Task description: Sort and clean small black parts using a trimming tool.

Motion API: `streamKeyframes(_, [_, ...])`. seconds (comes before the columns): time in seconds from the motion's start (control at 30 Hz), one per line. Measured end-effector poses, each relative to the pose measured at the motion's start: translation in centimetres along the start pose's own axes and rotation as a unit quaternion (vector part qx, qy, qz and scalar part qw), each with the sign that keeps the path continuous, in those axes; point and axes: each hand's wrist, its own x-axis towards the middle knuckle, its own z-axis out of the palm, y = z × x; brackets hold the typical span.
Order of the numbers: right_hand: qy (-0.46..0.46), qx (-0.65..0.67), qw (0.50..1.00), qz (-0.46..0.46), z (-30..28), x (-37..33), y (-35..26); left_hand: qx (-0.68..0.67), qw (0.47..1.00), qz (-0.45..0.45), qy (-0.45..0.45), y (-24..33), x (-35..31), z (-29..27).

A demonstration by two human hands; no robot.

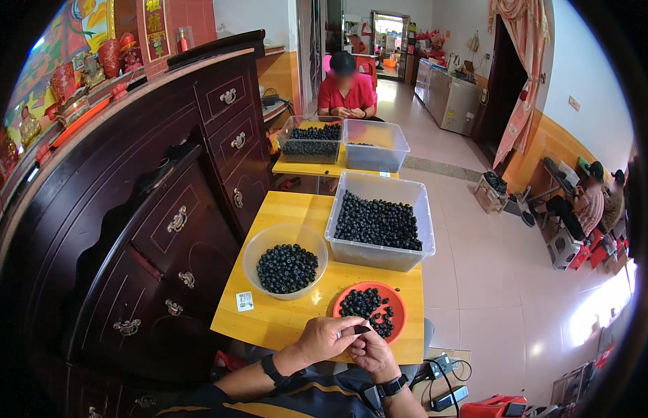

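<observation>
My left hand (325, 340) is closed, its fingertips pinching a small dark, thin, pointed piece (363, 330) whose kind I cannot make out. Right beside it, my right hand (374, 354) is closed too, with its fingertips meeting the left ones; what it pinches is hidden. Both hands are over the near rim of a red-orange bowl (400, 306), which holds small round black pieces (362, 302) that look like berries or beads. More of these pieces fill part of a round translucent bowl (253, 252) and a big clear plastic bin (379, 259) farther off.
All three containers stand on a yellow wooden table (282, 205) with a white label (244, 301). Beyond it, a person in red (334, 94) sits behind two clear bins (310, 150). A dark cabinet (157, 188) borders the left; cables and a power box (440, 367) lie at lower right.
</observation>
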Motion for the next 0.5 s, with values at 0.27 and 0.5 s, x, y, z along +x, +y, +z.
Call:
streamKeyframes(0.27, [0.012, -0.02, 1.0, -0.016, 0.9, 0.4, -1.3, -0.039, 0.996, 0.034, 0.074, 0.3, 1.6, 0.8])
streamKeyframes(0.5, [0.01, 0.017, 0.998, -0.058, 1.7, 0.3, -0.4, 0.049, 0.984, 0.123, 0.123, -0.5, 1.2, 1.4])
